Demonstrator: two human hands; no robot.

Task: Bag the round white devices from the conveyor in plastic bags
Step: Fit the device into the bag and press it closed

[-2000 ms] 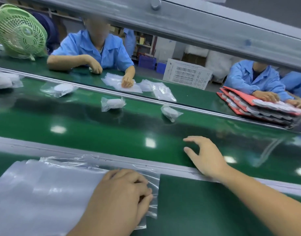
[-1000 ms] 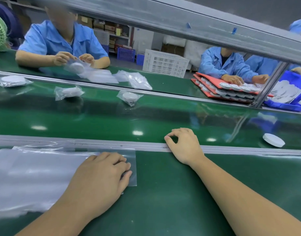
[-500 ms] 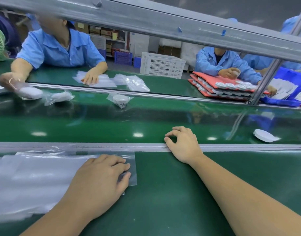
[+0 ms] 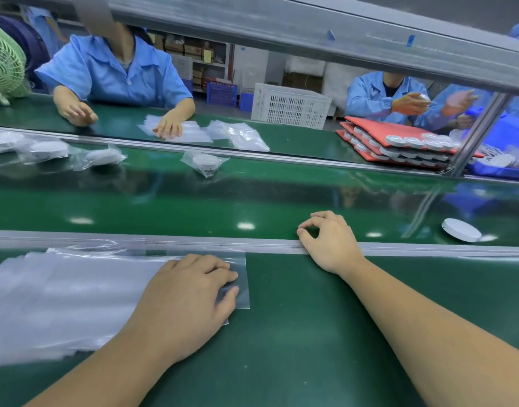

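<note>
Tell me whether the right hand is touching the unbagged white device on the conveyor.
Apart. The head view shows the right hand on the near rail, with bare green conveyor between it and the unbagged white device.

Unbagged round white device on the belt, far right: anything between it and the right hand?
Nothing visible. Only bare green conveyor belt lies between the right hand, resting on the metal rail with fingers loosely curled and empty, and the round white plastic device to its right.
</note>
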